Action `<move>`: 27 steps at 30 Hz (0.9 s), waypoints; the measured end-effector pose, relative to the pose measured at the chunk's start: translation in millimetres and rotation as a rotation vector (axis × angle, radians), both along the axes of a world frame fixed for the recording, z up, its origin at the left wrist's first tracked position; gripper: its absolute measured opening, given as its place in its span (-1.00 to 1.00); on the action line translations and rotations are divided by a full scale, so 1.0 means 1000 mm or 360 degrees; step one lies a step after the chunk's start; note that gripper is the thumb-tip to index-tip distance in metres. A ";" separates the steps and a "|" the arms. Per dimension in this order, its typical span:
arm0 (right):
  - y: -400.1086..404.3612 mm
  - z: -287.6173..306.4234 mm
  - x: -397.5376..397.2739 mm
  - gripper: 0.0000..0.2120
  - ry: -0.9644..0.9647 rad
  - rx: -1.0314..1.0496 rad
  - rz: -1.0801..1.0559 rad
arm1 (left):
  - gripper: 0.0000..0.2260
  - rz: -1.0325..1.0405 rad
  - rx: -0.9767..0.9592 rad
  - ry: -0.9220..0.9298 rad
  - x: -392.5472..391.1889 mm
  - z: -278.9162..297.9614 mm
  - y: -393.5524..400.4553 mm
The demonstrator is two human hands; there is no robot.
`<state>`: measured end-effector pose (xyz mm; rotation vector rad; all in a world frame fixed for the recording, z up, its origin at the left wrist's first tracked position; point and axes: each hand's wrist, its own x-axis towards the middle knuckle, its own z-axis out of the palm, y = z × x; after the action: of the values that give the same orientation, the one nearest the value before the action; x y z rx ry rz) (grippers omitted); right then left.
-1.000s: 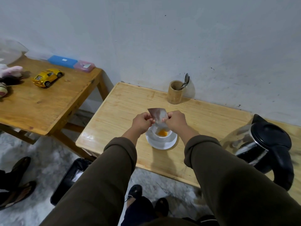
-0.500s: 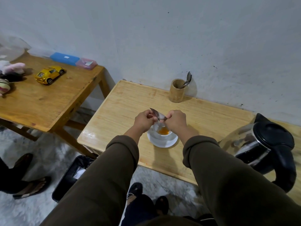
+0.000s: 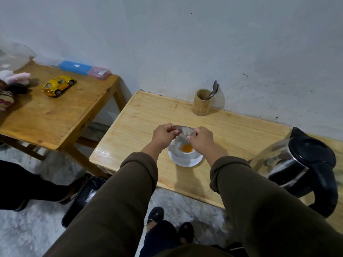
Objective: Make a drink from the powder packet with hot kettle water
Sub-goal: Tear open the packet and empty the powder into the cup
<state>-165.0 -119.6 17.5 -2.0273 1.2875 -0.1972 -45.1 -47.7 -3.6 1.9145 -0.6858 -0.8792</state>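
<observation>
A silvery powder packet (image 3: 184, 131) is held above a white cup (image 3: 186, 152), tipped nearly flat. My left hand (image 3: 163, 135) pinches its left end and my right hand (image 3: 201, 139) pinches its right end. Orange powder (image 3: 186, 147) lies in the bottom of the cup. The cup stands on a white saucer (image 3: 185, 161) on the light wooden table (image 3: 141, 123). A glass kettle (image 3: 298, 164) with a black lid and handle stands at the table's right side.
A bamboo holder (image 3: 202, 102) with a metal spoon (image 3: 213, 91) stands by the wall. A second table (image 3: 55, 115) at left carries a yellow toy car (image 3: 58, 85) and boxes. A black bin (image 3: 83, 197) and another person's legs (image 3: 27, 184) are on the floor.
The packet went from upright over the cup to folded down and nearly flat between my hands. Both hands stayed above the cup.
</observation>
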 end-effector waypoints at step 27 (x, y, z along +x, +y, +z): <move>-0.001 0.004 -0.013 -0.79 -0.0123 0.0059 -0.0010 | -0.81 -0.0078 -0.0073 0.0416 0.002 0.004 0.002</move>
<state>-177.5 -120.2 21.2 -1.9652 1.2408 -0.2505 -43.3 -46.0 0.4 1.7092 -0.5917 -1.1115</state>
